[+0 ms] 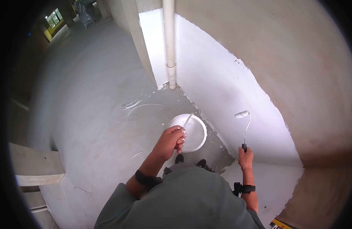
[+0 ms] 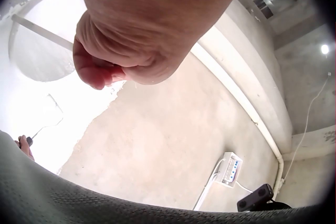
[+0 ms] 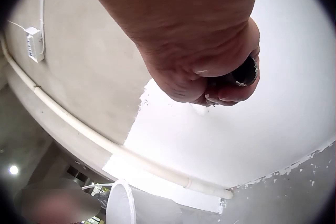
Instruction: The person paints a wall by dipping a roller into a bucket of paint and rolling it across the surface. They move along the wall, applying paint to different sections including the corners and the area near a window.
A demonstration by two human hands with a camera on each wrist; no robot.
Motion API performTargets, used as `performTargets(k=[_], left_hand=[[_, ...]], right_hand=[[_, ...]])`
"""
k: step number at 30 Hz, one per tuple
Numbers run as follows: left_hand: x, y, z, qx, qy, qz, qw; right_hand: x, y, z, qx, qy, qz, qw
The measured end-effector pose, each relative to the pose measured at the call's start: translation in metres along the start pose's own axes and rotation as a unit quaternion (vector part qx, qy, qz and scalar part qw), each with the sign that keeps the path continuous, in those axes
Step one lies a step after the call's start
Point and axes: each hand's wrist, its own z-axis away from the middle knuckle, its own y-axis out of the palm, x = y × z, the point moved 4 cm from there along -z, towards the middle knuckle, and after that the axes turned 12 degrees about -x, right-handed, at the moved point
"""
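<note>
My left hand point(image 1: 170, 142) grips the pale, flat handle point(image 1: 188, 119) of a round white bucket point(image 1: 205, 134). In the left wrist view the handle strip point(image 2: 42, 32) runs from the curled fingers out to the bucket's far rim. Inside the bucket the surface looks white. Over on the right, my right hand point(image 1: 245, 158) holds a paint roller by its black grip point(image 1: 244, 146), the fingers wrapped round it. Its bent wire frame point(image 1: 247, 128) reaches up to a white roller sleeve point(image 1: 242, 114), which overlaps the white-painted part of the wall point(image 1: 218, 84).
A vertical pipe point(image 1: 169, 38) stands in the wall corner. Bare plaster point(image 1: 298, 76) borders the painted area. White cords point(image 1: 145, 106) lie on the grey floor point(image 1: 92, 114). A white electrical box point(image 2: 229, 169) hangs on the wall. Yellow-edged material point(image 1: 281, 223) shows at the lower right.
</note>
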Motion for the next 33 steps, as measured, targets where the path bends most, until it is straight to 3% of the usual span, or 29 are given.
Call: performTargets(k=[3,6,17,24,30,33], left_hand=[[0.002,-0.012,-0.008,-0.01,-0.006,0.004,1.0],[0.009,-0.024,-0.016,-0.021,-0.013,0.004,1.0],[0.027,-0.054,-0.037,-0.063,-0.027,0.013,0.998],[0.031,-0.054,-0.035,-0.104,-0.031,0.025,0.994],[0.032,-0.054,-0.017,-0.149,-0.005,0.057,0.987],[0.035,-0.043,-0.016,-0.172,0.009,0.075,0.982]], right_hand=[[0.021,-0.005,0.019,0.047,0.112,-0.057,0.991],[0.032,-0.012,0.029,0.047,0.165,-0.079,0.982],[0.008,-0.047,0.026,-0.027,0.231,-0.131,0.964],[-0.026,-0.077,0.0,-0.079,0.22,-0.085,0.968],[-0.025,-0.068,-0.036,-0.054,0.18,-0.076,0.979],[-0.053,-0.039,-0.078,-0.068,0.056,-0.002,0.996]])
